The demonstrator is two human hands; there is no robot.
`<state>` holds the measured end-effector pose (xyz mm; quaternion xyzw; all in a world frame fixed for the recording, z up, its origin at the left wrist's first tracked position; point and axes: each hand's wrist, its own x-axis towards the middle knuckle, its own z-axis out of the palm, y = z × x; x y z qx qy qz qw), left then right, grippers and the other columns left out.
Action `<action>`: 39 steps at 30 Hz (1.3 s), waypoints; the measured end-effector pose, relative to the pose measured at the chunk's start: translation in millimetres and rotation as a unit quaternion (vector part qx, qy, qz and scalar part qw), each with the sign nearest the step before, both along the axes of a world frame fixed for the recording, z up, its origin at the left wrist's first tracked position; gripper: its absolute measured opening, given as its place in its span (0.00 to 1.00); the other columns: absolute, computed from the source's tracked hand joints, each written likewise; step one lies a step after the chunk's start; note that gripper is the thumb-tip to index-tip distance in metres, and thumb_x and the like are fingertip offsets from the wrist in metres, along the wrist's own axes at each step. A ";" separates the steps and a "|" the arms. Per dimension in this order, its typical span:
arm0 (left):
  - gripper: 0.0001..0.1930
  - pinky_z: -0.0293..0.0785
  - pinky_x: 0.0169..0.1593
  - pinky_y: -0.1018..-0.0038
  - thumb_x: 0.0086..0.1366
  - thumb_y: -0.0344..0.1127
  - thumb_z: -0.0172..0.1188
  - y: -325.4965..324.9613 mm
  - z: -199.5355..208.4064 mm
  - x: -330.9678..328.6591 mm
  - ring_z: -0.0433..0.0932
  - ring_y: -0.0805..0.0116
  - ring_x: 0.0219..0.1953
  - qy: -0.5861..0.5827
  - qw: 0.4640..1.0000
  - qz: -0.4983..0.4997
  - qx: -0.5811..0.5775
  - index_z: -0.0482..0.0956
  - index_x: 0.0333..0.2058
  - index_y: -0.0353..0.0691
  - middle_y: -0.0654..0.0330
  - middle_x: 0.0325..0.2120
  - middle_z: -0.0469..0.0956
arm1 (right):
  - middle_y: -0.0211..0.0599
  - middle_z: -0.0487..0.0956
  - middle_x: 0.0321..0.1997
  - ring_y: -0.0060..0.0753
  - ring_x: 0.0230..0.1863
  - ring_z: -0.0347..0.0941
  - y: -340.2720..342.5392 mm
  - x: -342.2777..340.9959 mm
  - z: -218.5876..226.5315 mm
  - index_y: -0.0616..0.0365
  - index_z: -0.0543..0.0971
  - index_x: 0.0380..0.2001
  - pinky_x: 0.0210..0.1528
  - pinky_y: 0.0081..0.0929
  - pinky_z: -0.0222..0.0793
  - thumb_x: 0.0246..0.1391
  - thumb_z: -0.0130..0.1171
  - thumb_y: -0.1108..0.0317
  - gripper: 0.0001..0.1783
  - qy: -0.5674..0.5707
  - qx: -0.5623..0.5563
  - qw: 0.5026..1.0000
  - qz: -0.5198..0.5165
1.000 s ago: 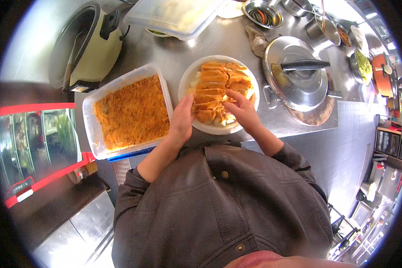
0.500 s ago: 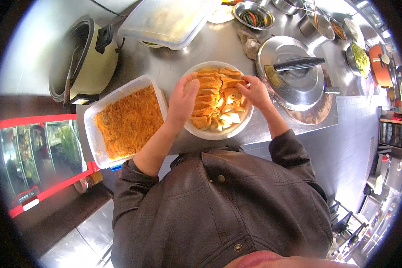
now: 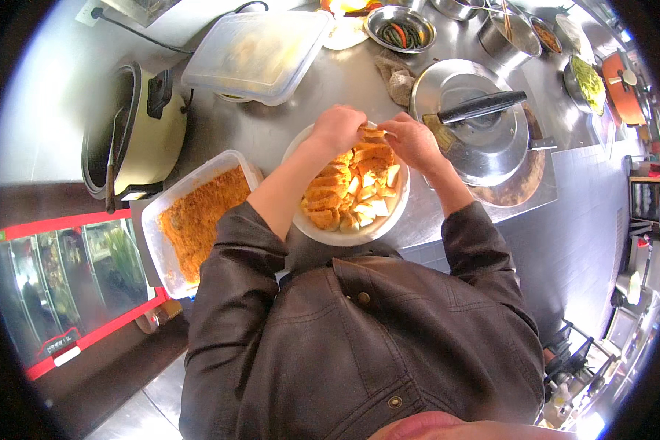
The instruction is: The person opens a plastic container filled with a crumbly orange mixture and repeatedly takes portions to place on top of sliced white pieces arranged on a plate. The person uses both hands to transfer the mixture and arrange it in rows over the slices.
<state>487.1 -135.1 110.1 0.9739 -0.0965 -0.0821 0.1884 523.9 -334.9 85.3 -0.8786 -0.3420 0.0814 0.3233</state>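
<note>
A round white bowl (image 3: 379, 233) holds a row of orange-coated slices (image 3: 326, 192), which look like meat, and pale cut chunks (image 3: 364, 207). My left hand (image 3: 341, 126) is closed at the bowl's far side, its fingertips pinching one end of an orange-coated slice (image 3: 372, 136). At the other end of that slice, the fingers of my right hand (image 3: 416, 143) are pinched too. Both hands are nearly together over the far rim, and the left one partly covers the row. Left of the bowl stands a clear plastic tub (image 3: 254, 170) with an orange, shredded-looking mass (image 3: 202, 220).
A steel lid (image 3: 469, 147) with a black handle lies close on the right. Behind are a lidded plastic box (image 3: 257, 55), a cloth (image 3: 396, 77) and a steel bowl of peppers (image 3: 401, 29). A deep cream cooker (image 3: 143, 125) stands far left; a pot (image 3: 510, 40) is back right.
Both hands have moved to the bowl's far rim and closer together, the left from beside the row of slices. The slice between them is now at the far edge.
</note>
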 end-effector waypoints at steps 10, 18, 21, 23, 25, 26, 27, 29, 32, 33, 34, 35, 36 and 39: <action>0.13 0.73 0.41 0.61 0.51 0.40 0.62 11.7 -18.7 16.0 0.76 0.51 0.36 0.019 0.998 -0.030 -0.049 0.81 0.36 0.44 0.51 0.31 0.78 | 0.41 0.75 0.32 0.48 0.36 0.74 7.1 17.0 -9.4 0.54 0.79 0.32 0.39 0.39 0.71 0.48 0.57 0.67 0.07 -0.040 -0.035 0.997 0.052; 0.16 0.70 0.49 0.62 0.52 0.49 0.63 0.6 3.1 10.4 0.73 0.52 0.44 0.110 0.990 -0.069 0.052 0.82 0.34 0.46 0.51 0.37 0.76 | 0.45 0.78 0.32 0.45 0.34 0.76 -15.1 -3.3 1.2 0.59 0.80 0.32 0.39 0.35 0.72 0.51 0.56 0.66 0.10 0.056 0.055 0.994 -0.071; 0.16 0.68 0.51 0.62 0.52 0.50 0.62 -3.7 -6.2 6.6 0.71 0.52 0.47 0.114 0.987 -0.089 0.072 0.82 0.34 0.46 0.51 0.40 0.75 | 0.45 0.78 0.34 0.38 0.33 0.77 -17.5 -5.2 -2.4 0.63 0.80 0.35 0.38 0.29 0.72 0.52 0.57 0.66 0.12 0.091 0.049 0.991 -0.081; 0.15 0.67 0.52 0.62 0.52 0.48 0.63 -3.8 -9.6 8.4 0.70 0.51 0.47 0.122 0.987 -0.088 0.051 0.82 0.34 0.45 0.51 0.39 0.74 | 0.45 0.79 0.34 0.37 0.34 0.77 -18.3 -6.0 -4.8 0.63 0.80 0.35 0.38 0.28 0.72 0.52 0.57 0.66 0.12 0.106 0.050 0.989 -0.091; 0.15 0.67 0.52 0.62 0.51 0.47 0.64 -3.8 -10.7 8.7 0.69 0.51 0.47 0.127 0.988 -0.080 0.035 0.81 0.34 0.44 0.51 0.39 0.74 | 0.47 0.78 0.33 0.45 0.36 0.76 -16.8 -7.2 -4.1 0.62 0.80 0.33 0.40 0.35 0.71 0.51 0.56 0.65 0.12 0.110 0.063 0.987 -0.097; 0.15 0.66 0.52 0.62 0.51 0.45 0.65 -4.5 -8.3 7.5 0.69 0.51 0.47 0.128 0.989 -0.073 0.029 0.80 0.34 0.44 0.50 0.39 0.74 | 0.48 0.78 0.33 0.49 0.36 0.75 -15.6 -7.6 -3.8 0.61 0.80 0.32 0.41 0.38 0.71 0.51 0.56 0.64 0.12 0.112 0.070 0.986 -0.101; 0.15 0.66 0.52 0.62 0.50 0.44 0.66 -5.2 -6.2 5.7 0.69 0.51 0.47 0.129 0.989 -0.065 0.023 0.80 0.34 0.43 0.50 0.39 0.74 | 0.48 0.78 0.33 0.49 0.37 0.75 -14.6 -8.0 -4.3 0.61 0.80 0.33 0.41 0.38 0.71 0.51 0.56 0.64 0.12 0.108 0.074 0.987 -0.094; 0.17 0.66 0.52 0.61 0.49 0.44 0.67 -6.8 -3.1 -3.9 0.69 0.51 0.47 0.104 0.994 -0.040 -0.008 0.79 0.35 0.41 0.51 0.39 0.74 | 0.47 0.79 0.34 0.49 0.37 0.76 -12.2 -8.4 -5.5 0.60 0.80 0.33 0.41 0.38 0.70 0.51 0.56 0.64 0.12 0.100 0.082 0.988 -0.081; 0.18 0.66 0.52 0.61 0.48 0.43 0.67 -5.4 -6.4 -11.1 0.70 0.50 0.46 0.064 0.997 -0.033 -0.031 0.78 0.36 0.41 0.51 0.39 0.74 | 0.45 0.79 0.34 0.48 0.37 0.76 -5.4 -6.5 -11.8 0.57 0.81 0.34 0.41 0.38 0.71 0.51 0.56 0.63 0.11 0.131 0.056 0.987 -0.070; 0.18 0.66 0.52 0.61 0.48 0.43 0.67 -4.7 -8.3 -12.5 0.70 0.50 0.46 0.049 0.998 -0.035 -0.036 0.77 0.36 0.41 0.51 0.39 0.74 | 0.45 0.79 0.35 0.48 0.37 0.76 -4.2 -6.6 -10.7 0.57 0.81 0.34 0.41 0.38 0.71 0.51 0.56 0.63 0.11 0.135 0.046 0.987 -0.070; 0.18 0.66 0.52 0.61 0.48 0.42 0.67 -3.9 -10.0 -13.7 0.70 0.50 0.46 0.045 0.998 -0.034 -0.038 0.77 0.36 0.41 0.51 0.39 0.74 | 0.44 0.79 0.35 0.48 0.37 0.76 -3.3 -6.4 -8.5 0.56 0.81 0.34 0.42 0.38 0.71 0.51 0.56 0.63 0.11 0.139 0.035 0.987 -0.071; 0.18 0.66 0.52 0.61 0.48 0.42 0.67 -4.1 -9.5 -14.9 0.70 0.50 0.46 0.040 0.998 -0.032 -0.040 0.77 0.36 0.41 0.51 0.39 0.74 | 0.44 0.79 0.36 0.48 0.37 0.76 -2.9 -6.0 -6.6 0.55 0.81 0.34 0.42 0.38 0.71 0.50 0.56 0.63 0.11 0.143 0.024 0.987 -0.071; 0.18 0.66 0.52 0.60 0.48 0.42 0.67 -4.4 -9.0 -15.9 0.70 0.50 0.46 0.035 0.998 -0.029 -0.043 0.77 0.36 0.41 0.51 0.39 0.74 | 0.44 0.79 0.36 0.48 0.37 0.76 -3.4 -4.6 -7.4 0.55 0.81 0.34 0.42 0.38 0.71 0.50 0.56 0.63 0.11 0.136 0.012 0.989 -0.062; 0.18 0.66 0.52 0.60 0.48 0.42 0.67 -6.9 -5.4 -17.0 0.70 0.50 0.47 0.030 0.999 -0.024 -0.036 0.77 0.36 0.41 0.51 0.39 0.74 | 0.44 0.80 0.35 0.48 0.37 0.76 -5.2 2.7 -12.5 0.54 0.82 0.33 0.41 0.38 0.71 0.50 0.56 0.61 0.12 0.118 -0.020 0.992 -0.036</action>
